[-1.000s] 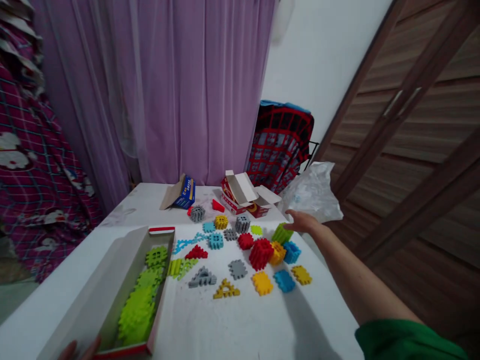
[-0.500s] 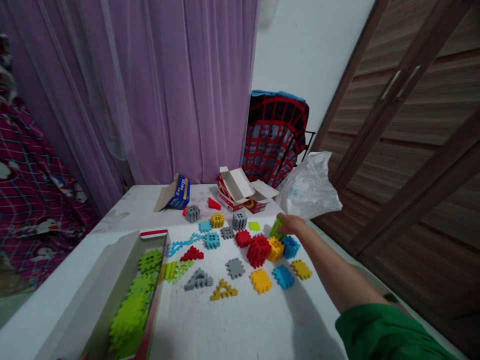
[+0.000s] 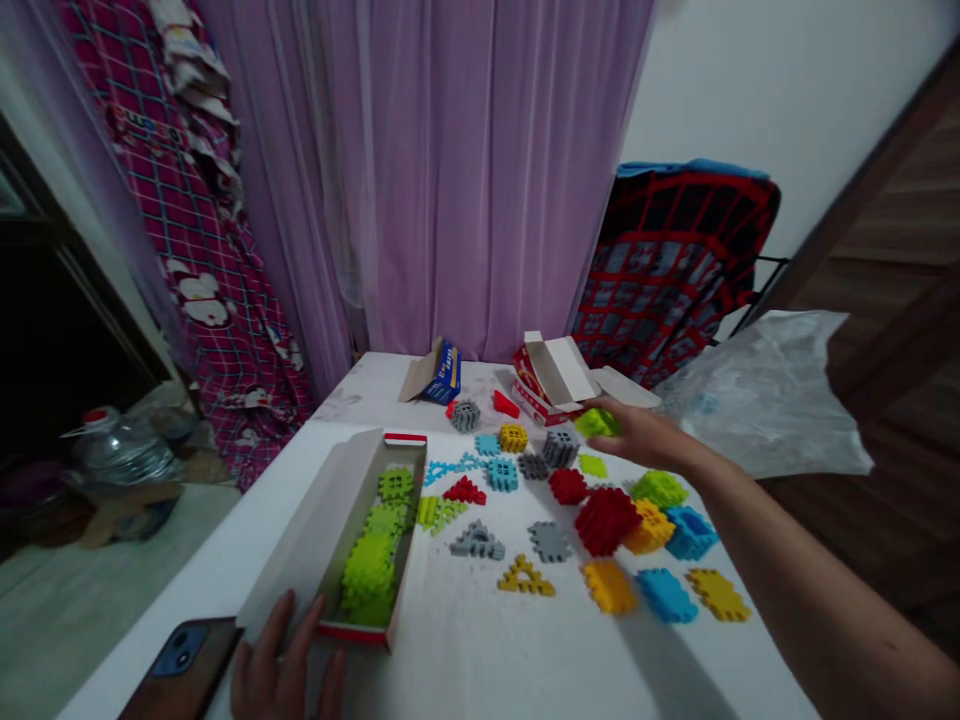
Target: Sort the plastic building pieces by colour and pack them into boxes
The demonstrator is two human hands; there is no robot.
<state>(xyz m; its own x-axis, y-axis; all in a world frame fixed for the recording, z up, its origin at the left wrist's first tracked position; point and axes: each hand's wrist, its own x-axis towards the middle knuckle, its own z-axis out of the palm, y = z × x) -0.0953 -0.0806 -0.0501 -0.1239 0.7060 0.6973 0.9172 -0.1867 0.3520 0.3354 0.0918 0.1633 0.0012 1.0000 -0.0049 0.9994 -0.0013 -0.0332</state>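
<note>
My right hand point(image 3: 639, 432) is closed on bright green interlocking blocks point(image 3: 598, 422), held above the far part of the table beside the grey cube block point(image 3: 560, 447). My left hand point(image 3: 281, 665) rests with its fingers apart at the near end of a long open carton point(image 3: 401, 590), touching its white flap point(image 3: 319, 525). Several green blocks point(image 3: 371, 565) lie inside that carton. Another green block stack point(image 3: 660, 488) sits behind the yellow cube block point(image 3: 649, 527), near the blue point(image 3: 690, 532) and red point(image 3: 606, 520) ones.
Flat yellow, blue and grey tiles point(image 3: 550, 542) and triangular pieces point(image 3: 527, 577) lie about the white table point(image 3: 480, 660). A blue box point(image 3: 445, 372) and red-and-white boxes point(image 3: 555, 375) stand at the back. A clear plastic bag point(image 3: 765, 400) is at right, a phone point(image 3: 180, 665) at left.
The view has turned left. My right hand, holding green blocks, has moved left and back from the yellow and blue cubes. My left hand has come more fully into view.
</note>
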